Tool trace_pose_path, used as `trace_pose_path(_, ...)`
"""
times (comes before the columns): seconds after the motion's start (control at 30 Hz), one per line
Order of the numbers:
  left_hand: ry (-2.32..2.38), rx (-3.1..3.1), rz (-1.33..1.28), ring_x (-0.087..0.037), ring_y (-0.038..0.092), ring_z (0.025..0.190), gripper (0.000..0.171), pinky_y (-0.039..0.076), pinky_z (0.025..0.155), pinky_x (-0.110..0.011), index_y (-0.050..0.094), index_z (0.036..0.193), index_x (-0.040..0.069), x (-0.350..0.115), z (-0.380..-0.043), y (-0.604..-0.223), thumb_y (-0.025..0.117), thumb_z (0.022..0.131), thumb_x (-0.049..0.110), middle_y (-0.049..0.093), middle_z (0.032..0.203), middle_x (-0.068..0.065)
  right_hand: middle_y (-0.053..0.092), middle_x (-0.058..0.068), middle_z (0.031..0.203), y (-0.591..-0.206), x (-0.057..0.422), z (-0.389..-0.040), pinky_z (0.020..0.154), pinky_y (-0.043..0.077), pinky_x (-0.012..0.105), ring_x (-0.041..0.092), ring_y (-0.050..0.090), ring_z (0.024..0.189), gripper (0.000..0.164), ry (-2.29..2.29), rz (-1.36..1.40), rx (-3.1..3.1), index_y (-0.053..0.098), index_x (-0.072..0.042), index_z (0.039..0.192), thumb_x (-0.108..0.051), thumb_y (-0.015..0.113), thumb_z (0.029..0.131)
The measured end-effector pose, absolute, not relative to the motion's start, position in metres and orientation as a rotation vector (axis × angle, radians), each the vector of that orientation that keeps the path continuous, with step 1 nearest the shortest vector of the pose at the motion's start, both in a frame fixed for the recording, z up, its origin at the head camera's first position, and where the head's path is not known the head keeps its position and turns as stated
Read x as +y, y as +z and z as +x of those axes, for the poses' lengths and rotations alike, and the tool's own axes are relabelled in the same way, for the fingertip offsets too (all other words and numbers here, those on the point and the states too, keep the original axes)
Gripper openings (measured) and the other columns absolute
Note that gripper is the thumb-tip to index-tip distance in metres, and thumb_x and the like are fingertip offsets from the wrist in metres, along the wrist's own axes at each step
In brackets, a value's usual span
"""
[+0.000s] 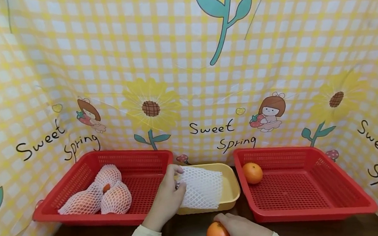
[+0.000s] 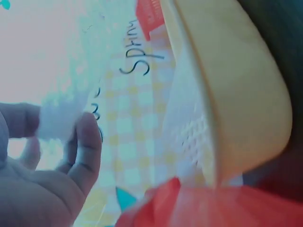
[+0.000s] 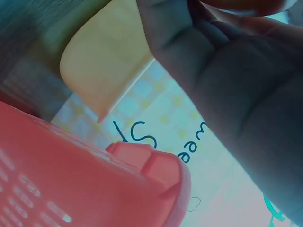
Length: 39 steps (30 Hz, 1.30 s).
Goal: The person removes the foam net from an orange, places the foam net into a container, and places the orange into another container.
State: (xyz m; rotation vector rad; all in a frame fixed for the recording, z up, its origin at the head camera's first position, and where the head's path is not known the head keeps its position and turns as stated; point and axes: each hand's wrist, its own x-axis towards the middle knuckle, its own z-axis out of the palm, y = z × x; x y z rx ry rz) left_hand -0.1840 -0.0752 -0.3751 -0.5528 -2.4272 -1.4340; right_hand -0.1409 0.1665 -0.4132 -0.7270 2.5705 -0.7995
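Observation:
Over the yellow tray (image 1: 230,188), my left hand (image 1: 169,193) pinches one end of a white foam net sleeve (image 1: 202,187); the sleeve lies flattened across the tray's middle. In the left wrist view, white netting (image 2: 59,116) shows between the thumb and fingers. My right hand (image 1: 242,230) grips an orange (image 1: 217,235) in front of the tray, low in the head view. In the right wrist view only the orange's underside (image 3: 255,6) shows at the top edge, and the palm hides most of the fingers.
A red basket (image 1: 140,220) on the left holds several net-wrapped fruits (image 1: 115,199). Another red basket (image 1: 316,213) on the right holds one bare orange (image 1: 253,173) in its back left corner. A checked cloth (image 1: 186,77) hangs behind them. The dark table (image 1: 184,233) shows in front.

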Motion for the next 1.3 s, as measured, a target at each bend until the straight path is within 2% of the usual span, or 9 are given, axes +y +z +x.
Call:
trace_pose_path(0.07,-1.422,-2.427,-0.516,-0.016,0.052,0.076,0.021,0.046,0.067,-0.035,0.058,0.114,0.012,-0.07,-0.187,-0.377,0.058,0.097,0.0,0.057,0.099,-0.007,0.06,-0.005,0.109,-0.412,0.166,-0.14,0.079,0.051,0.031,0.007,0.057,0.091,0.064,-0.777,-0.744,2.585,0.059,-0.012,0.129,-0.04,0.087,0.079)
trace_pose_path(0.2,-1.515,-2.419,-0.452,-0.016,0.054,0.087,0.027,0.048,0.074,-0.036,0.065,0.126,0.01,-0.058,-0.198,-0.38,0.059,0.099,0.005,0.056,0.127,-0.007,0.06,-0.005,0.109,-0.408,0.163,-0.14,0.08,0.05,0.031,0.007,0.057,0.093,0.063,-0.749,-0.757,2.6,0.059,-0.013,0.129,-0.041,0.086,0.08)
trace_pose_path(0.3,-1.697,-2.424,-0.421,-0.02,0.049,0.068,0.04,0.045,0.061,-0.034,0.056,0.141,0.008,-0.049,-0.208,-0.382,0.059,0.101,0.01,0.059,0.113,-0.018,0.06,-0.005,0.109,-0.405,0.161,-0.14,0.08,0.05,0.031,0.007,0.057,0.093,0.063,-0.731,-0.757,2.602,0.059,-0.013,0.129,-0.042,0.085,0.08)
trace_pose_path(0.4,-1.698,-2.505,-0.406,-0.029,0.062,0.08,0.046,0.052,0.068,-0.043,0.051,0.146,0.006,-0.041,-0.216,-0.386,0.058,0.102,0.015,0.061,0.115,-0.023,0.061,-0.005,0.109,-0.404,0.159,-0.139,0.08,0.05,0.031,0.007,0.057,0.094,0.062,-0.706,-0.78,2.618,0.06,-0.012,0.128,-0.042,0.085,0.08)
trace_pose_path(0.53,-1.208,-2.731,-0.419,-0.043,0.051,0.126,0.043,0.039,0.1,-0.06,0.059,0.14,0.005,-0.033,-0.219,-0.396,0.063,0.1,0.021,0.056,0.138,-0.022,0.061,-0.007,0.108,-0.403,0.159,-0.139,0.08,0.05,0.03,0.006,0.056,0.095,0.063,-0.702,-0.801,2.626,0.06,-0.01,0.129,-0.042,0.084,0.081)
trace_pose_path(0.73,-0.52,-2.875,-0.373,-0.049,0.042,0.13,0.031,0.033,0.096,-0.064,0.075,0.119,0.013,-0.03,-0.215,-0.412,0.069,0.094,0.028,0.052,0.139,-0.029,0.06,-0.008,0.107,-0.4,0.16,-0.138,0.081,0.05,0.03,0.006,0.056,0.095,0.063,-0.692,-0.797,2.621,0.059,-0.01,0.129,-0.041,0.084,0.081)
trace_pose_path(0.97,-0.351,-2.845,-0.306,-0.052,0.03,0.14,0.027,0.027,0.105,-0.067,0.079,0.106,0.011,-0.022,-0.214,-0.423,0.07,0.092,0.032,0.046,0.141,-0.037,0.06,-0.009,0.111,-0.383,0.174,-0.126,0.08,0.049,0.035,0.009,0.056,0.095,0.069,-0.87,-0.68,2.662,0.059,-0.017,0.132,-0.044,0.086,0.075)
trace_pose_path(1.13,-0.509,-2.706,-0.58,-0.045,0.035,0.14,0.032,0.026,0.11,-0.063,0.073,0.118,0.007,-0.003,-0.209,-0.42,0.069,0.094,0.028,0.051,0.142,-0.028,0.06,-0.008,0.111,-0.362,0.203,-0.119,0.079,0.048,0.039,0.012,0.057,0.093,0.073,-0.951,-0.655,2.792,0.057,-0.015,0.135,-0.047,0.084,0.075)
trace_pose_path(1.3,-0.572,-2.661,-1.076,-0.031,0.034,0.145,0.048,0.029,0.112,-0.058,0.058,0.143,0.016,0.022,-0.191,-0.415,0.061,0.1,0.038,0.044,0.154,-0.015,0.063,-0.007,0.103,-0.339,0.24,-0.126,0.076,0.05,0.035,0.009,0.06,0.086,0.067,-0.979,-0.638,2.93,0.057,-0.013,0.131,-0.045,0.084,0.079)
